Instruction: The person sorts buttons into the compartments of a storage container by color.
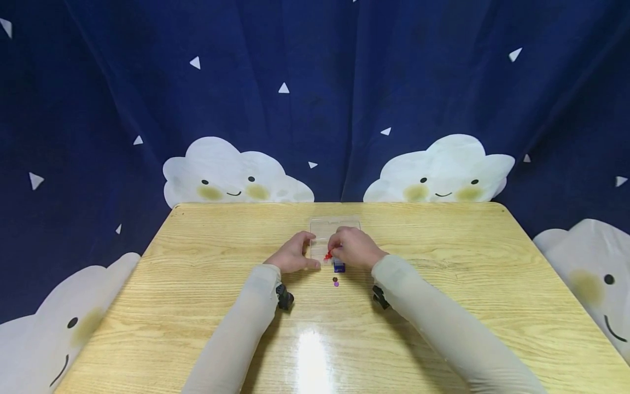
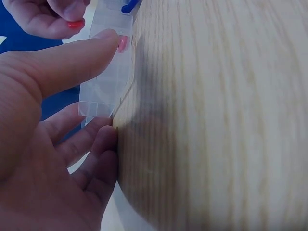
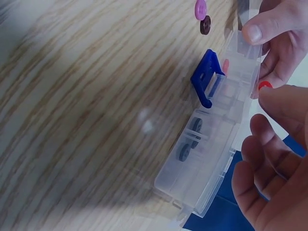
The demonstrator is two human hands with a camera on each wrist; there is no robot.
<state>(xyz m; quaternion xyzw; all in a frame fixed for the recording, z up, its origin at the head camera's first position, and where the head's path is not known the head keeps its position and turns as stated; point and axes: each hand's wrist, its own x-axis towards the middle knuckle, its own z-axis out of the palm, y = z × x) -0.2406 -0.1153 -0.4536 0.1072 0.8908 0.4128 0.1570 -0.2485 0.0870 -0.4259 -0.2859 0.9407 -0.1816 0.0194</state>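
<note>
A clear plastic compartment box stands on the table in front of me. My left hand holds its left end, thumb on the near corner and fingers along the side. Above the box, my right hand pinches a red button between thumb and fingertip. Through the front wall, more red shows in a compartment near the left thumb. Grey buttons lie in a compartment towards the right end. A blue latch sticks out from the box's near side.
On the wooden table, a purple button and a dark brown button lie just in front of the box. A dark blue curtain with clouds hangs behind the table's far edge.
</note>
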